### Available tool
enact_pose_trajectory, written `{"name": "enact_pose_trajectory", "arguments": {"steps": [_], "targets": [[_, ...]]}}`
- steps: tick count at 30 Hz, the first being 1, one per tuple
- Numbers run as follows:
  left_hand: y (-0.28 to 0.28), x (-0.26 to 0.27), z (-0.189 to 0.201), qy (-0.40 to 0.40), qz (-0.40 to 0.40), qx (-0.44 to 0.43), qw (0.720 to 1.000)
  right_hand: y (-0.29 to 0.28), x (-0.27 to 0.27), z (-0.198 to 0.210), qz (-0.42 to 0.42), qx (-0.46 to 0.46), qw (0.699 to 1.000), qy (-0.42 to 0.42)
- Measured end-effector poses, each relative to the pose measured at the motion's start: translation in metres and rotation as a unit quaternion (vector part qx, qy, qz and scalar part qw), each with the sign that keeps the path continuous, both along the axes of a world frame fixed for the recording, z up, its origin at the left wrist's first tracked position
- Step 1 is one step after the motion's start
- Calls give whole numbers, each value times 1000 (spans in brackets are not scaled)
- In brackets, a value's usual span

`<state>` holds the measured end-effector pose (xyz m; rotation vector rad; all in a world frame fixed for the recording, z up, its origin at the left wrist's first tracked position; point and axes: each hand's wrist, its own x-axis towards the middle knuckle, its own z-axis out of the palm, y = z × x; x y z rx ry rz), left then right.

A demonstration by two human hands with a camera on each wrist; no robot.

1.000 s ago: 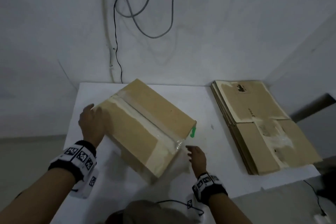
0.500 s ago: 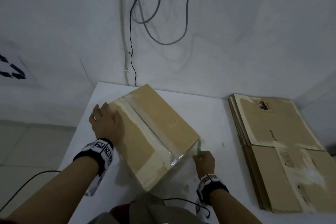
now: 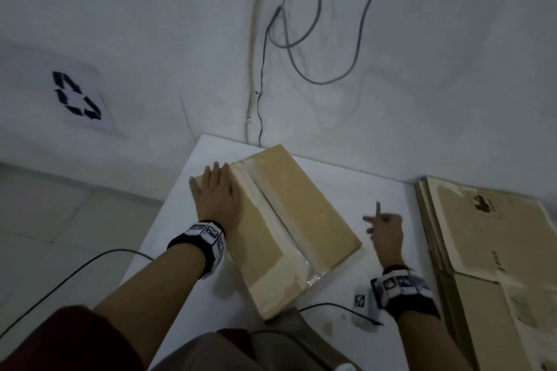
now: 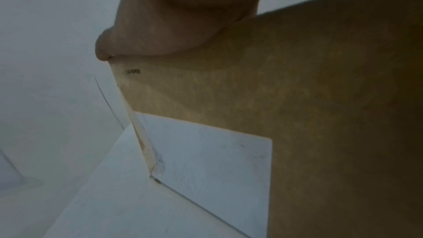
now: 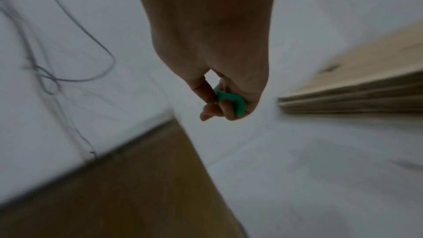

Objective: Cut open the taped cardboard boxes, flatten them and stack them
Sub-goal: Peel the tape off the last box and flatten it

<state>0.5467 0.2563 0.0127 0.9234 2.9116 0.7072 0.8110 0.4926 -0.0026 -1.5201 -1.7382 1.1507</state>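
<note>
A taped cardboard box (image 3: 297,220) lies on the white table (image 3: 382,196), tape running along its top seam. My left hand (image 3: 215,194) rests flat on the box's far left top, fingers straight; in the left wrist view the palm (image 4: 174,30) presses on the box top edge (image 4: 274,88). My right hand (image 3: 384,229) hovers to the right of the box and grips a green-handled cutter (image 5: 230,100), whose grey blade (image 3: 378,208) points up and away. A stack of flattened boxes (image 3: 482,250) lies at the table's right.
Cables (image 3: 301,39) hang on the wall behind the table. A recycling sign (image 3: 77,95) is on the wall at left. A black cable (image 3: 337,309) crosses the table's near edge. Tiled floor (image 3: 60,220) lies to the left.
My right hand has picked up the green cutter beside the box and lifted it to the right. My left hand slid from the box's corner onto its top. The head view swung left.
</note>
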Motion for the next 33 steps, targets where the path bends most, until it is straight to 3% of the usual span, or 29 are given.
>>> {"name": "enact_pose_trajectory", "arguments": {"steps": [3, 5, 11, 20, 33], "targets": [[-1, -1, -1, -10, 2, 1, 1000, -3, -48, 65, 102, 56, 993, 26], [-1, -1, -1, -14, 4, 1, 1000, -18, -86, 86, 179, 67, 982, 2], [-1, -2, -2, -18, 9, 12, 1000, -90, -175, 70, 347, 61, 934, -63], [0, -4, -4, -22, 13, 7, 1000, -111, -226, 49, 353, 142, 921, -89], [2, -5, -6, -23, 19, 20, 999, -122, -234, 61, 378, 210, 881, -194]]}}
